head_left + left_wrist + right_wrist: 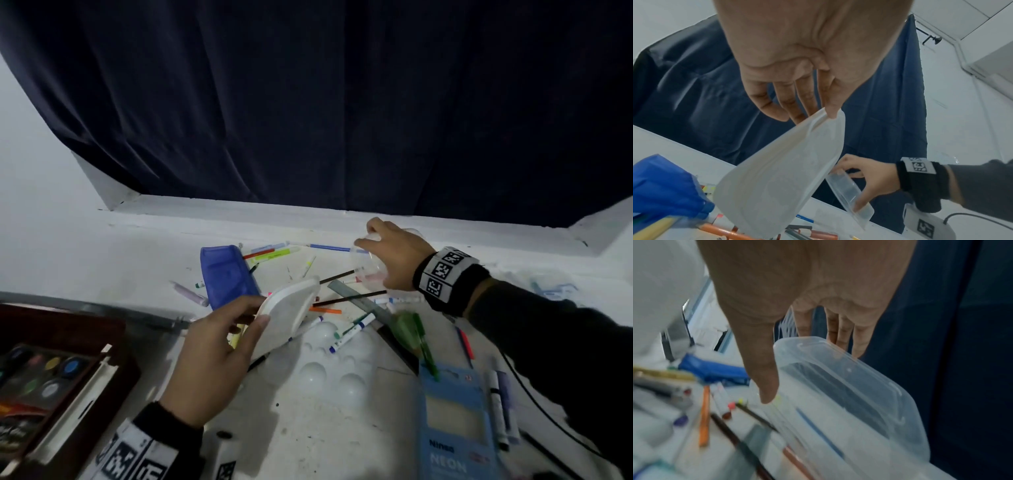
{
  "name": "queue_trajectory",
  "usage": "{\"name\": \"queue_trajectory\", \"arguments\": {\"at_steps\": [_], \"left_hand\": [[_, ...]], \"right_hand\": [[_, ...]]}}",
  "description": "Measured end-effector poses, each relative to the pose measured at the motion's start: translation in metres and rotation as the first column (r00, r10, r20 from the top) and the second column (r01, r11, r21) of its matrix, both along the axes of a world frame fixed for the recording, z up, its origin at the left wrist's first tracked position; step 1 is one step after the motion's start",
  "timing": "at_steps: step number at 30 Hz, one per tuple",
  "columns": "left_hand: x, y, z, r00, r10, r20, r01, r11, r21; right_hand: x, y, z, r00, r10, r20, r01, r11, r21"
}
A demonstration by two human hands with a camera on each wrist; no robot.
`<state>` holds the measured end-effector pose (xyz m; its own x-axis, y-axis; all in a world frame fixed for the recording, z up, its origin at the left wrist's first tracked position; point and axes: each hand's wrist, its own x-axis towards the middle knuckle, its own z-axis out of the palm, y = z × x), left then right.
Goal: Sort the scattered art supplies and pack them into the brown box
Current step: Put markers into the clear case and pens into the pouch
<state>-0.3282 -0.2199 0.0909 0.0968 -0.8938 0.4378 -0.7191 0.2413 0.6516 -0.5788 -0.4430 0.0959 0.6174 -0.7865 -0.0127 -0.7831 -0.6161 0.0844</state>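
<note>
Lid (286, 317) pinched in the left hand (212, 363); clear tub (849, 402) gripped by the right hand (394, 257) — well apart, right and farther back.

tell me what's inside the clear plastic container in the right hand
Nothing shows inside the clear container gripped by the right hand. The blue pencil and other pens are visible through its walls, lying on the table beneath. Its far end is hidden by fingers.
</note>
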Motion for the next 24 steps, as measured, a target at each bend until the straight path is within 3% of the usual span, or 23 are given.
{"name": "queue_trajectory", "arguments": {"at_steps": [4, 9, 13, 18, 21, 24], "left_hand": [[-0.003, 0.014, -0.005, 0.998, -0.058, 0.001, 0.058, 0.998, -0.021], [0.001, 0.046, -0.018, 0.976, -0.215, 0.045, 0.213, 0.976, 0.047], [0.004, 0.066, -0.041, 0.925, -0.378, 0.021, 0.365, 0.905, 0.219], [-0.007, 0.075, -0.072, 0.874, -0.482, 0.060, 0.434, 0.831, 0.348], [-0.020, 0.075, -0.077, 0.844, -0.526, 0.106, 0.456, 0.808, 0.373], [-0.025, 0.081, -0.072, 0.836, -0.548, 0.013, 0.516, 0.795, 0.321]], "right_hand": [[-0.005, 0.055, 0.028, 0.962, -0.054, 0.268, 0.045, 0.998, 0.042], [-0.007, 0.129, 0.020, 0.758, -0.227, 0.611, 0.078, 0.962, 0.261], [-0.004, 0.167, -0.004, 0.684, -0.277, 0.675, 0.114, 0.954, 0.276], [0.006, 0.200, -0.023, 0.646, -0.300, 0.702, 0.127, 0.949, 0.289], [0.012, 0.220, -0.024, 0.657, -0.283, 0.699, 0.122, 0.954, 0.273], [0.018, 0.234, -0.025, 0.665, -0.301, 0.684, 0.157, 0.951, 0.267]]}}
